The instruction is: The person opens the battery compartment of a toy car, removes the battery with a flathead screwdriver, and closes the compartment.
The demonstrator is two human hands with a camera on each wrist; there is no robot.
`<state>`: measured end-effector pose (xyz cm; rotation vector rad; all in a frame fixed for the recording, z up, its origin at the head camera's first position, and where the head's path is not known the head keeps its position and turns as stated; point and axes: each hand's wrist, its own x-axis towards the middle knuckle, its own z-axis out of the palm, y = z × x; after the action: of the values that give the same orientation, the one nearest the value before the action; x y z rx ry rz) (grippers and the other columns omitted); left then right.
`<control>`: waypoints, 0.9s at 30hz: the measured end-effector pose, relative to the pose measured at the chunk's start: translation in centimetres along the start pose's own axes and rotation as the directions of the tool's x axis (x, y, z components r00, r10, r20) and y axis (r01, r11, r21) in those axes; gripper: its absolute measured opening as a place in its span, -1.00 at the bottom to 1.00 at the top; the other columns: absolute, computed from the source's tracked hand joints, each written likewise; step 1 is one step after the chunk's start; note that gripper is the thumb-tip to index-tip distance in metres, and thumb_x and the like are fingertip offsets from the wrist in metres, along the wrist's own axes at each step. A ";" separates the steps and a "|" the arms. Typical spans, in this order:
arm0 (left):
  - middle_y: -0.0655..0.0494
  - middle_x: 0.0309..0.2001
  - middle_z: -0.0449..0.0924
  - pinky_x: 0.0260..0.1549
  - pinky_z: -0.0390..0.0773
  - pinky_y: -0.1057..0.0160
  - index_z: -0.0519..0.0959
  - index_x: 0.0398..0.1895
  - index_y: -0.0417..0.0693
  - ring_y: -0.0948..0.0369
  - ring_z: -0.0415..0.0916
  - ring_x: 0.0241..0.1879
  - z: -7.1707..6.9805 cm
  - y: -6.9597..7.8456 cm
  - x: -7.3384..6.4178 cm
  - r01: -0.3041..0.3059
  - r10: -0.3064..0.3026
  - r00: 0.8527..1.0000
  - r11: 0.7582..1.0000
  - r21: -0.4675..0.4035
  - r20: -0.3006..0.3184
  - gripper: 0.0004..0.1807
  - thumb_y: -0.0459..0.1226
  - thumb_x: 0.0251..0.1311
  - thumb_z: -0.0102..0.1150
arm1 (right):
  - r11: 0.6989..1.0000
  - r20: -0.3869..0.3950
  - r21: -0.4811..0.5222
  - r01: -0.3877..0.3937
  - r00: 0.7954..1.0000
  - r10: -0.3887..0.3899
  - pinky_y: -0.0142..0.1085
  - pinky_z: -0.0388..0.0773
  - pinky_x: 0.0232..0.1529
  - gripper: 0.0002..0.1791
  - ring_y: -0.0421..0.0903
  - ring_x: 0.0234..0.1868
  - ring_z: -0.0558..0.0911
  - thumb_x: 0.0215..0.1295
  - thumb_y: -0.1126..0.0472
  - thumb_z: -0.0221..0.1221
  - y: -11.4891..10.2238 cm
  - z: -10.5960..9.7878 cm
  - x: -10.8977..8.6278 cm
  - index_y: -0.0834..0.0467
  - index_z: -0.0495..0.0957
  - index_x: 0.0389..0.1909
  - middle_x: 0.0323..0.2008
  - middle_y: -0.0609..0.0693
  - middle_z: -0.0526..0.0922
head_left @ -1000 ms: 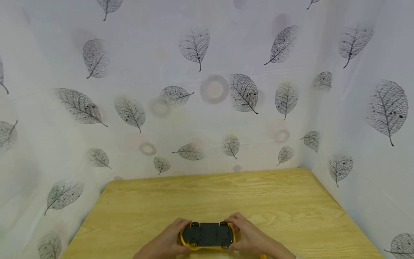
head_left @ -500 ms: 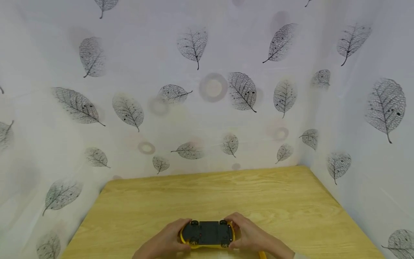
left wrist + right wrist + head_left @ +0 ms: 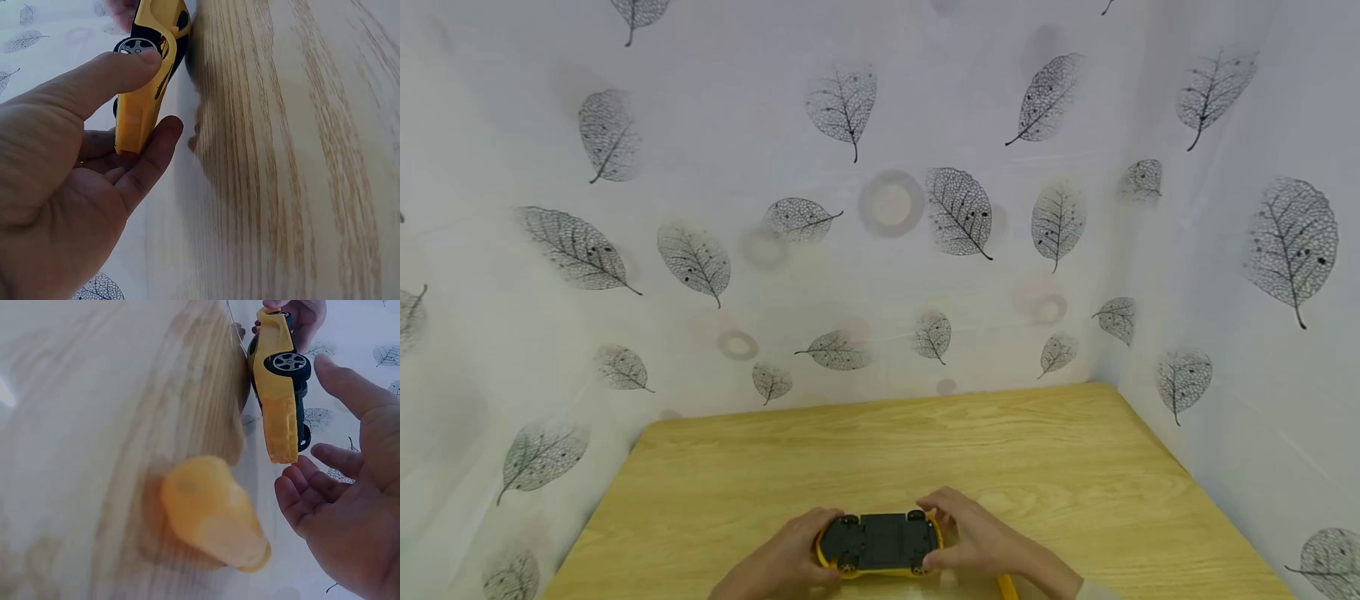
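While pinching 1 end of the upside-down yellow toy car (image 3: 880, 542) in the left hand (image 3: 792, 548), long axis left-to-right over the table (image 3: 880, 458), holds the right hand (image 3: 972, 537) loosely spread, gripping nothing, at the other end.

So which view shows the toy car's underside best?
Head: the black underside of the toy car faces that camera, almost uncovered. Both wrist views catch it side-on: mostly yellow body and wheels, little underside.
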<state>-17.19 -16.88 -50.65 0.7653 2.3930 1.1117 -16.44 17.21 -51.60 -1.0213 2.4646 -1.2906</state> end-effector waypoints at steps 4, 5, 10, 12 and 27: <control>0.19 0.09 0.55 -0.07 0.53 0.24 0.51 0.28 0.01 0.29 0.47 -0.07 0.1 0.0 0.0 -0.012 0.012 1.000 1.000 -0.002 0.000 -0.27 -0.27 -0.04 0.54 | 1.000 -0.017 0.007 -0.012 1.000 0.012 -0.24 0.56 -0.02 -0.31 -0.16 0.02 0.53 0.37 0.00 0.37 0.1 0.0 0.6 0.27 0.43 0.38 0.15 0.10 0.55; 0.19 0.08 0.56 -0.08 0.53 0.25 0.51 0.28 0.01 0.29 0.47 -0.08 0.1 0.1 0.0 -0.019 0.019 1.000 1.000 0.001 0.000 -0.28 -0.27 -0.04 0.55 | 1.000 -0.020 0.007 -0.012 1.000 0.012 -0.23 0.56 0.00 -0.32 -0.15 0.03 0.54 0.38 -0.01 0.35 0.1 0.0 0.9 0.25 0.44 0.38 0.15 0.10 0.56; 0.14 0.12 0.57 -0.05 0.52 0.26 0.51 0.29 -0.04 0.31 0.48 -0.05 0.1 0.0 0.0 -0.039 0.040 0.999 0.998 0.053 -0.011 -0.27 -0.22 -0.02 0.56 | 0.999 -0.007 -0.028 0.035 0.999 -0.035 -0.21 0.57 0.03 -0.40 -0.10 0.04 0.56 0.42 0.06 0.32 -0.7 -0.1 2.2 0.27 0.47 0.35 0.14 0.18 0.59; 0.12 0.13 0.57 -0.03 0.51 0.26 0.50 0.31 -0.06 0.30 0.48 -0.03 0.0 -0.1 0.1 -0.035 0.035 0.999 0.997 0.066 -0.008 -0.26 -0.20 -0.01 0.56 | 0.997 0.001 -0.042 0.071 0.998 -0.071 -0.20 0.57 0.04 -0.44 -0.07 0.04 0.58 0.42 0.09 0.32 -0.9 -0.2 2.8 0.28 0.49 0.32 0.13 0.19 0.60; 0.00 0.15 0.58 0.02 0.52 0.21 0.48 0.33 -0.22 0.20 0.52 0.04 -0.5 -0.4 0.3 -0.045 0.043 0.999 0.996 0.079 0.031 -0.23 -0.14 0.06 0.55 | 0.988 0.141 -0.045 0.148 0.980 -0.141 -0.26 0.57 0.07 -0.65 -0.10 0.11 0.60 0.42 0.17 0.31 -1.2 0.8 6.6 0.09 0.64 0.19 0.10 -0.08 0.62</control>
<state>-17.86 -17.19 -50.64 0.8584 2.4194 1.0199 -20.40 11.97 -50.23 -1.2793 2.3726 -1.1544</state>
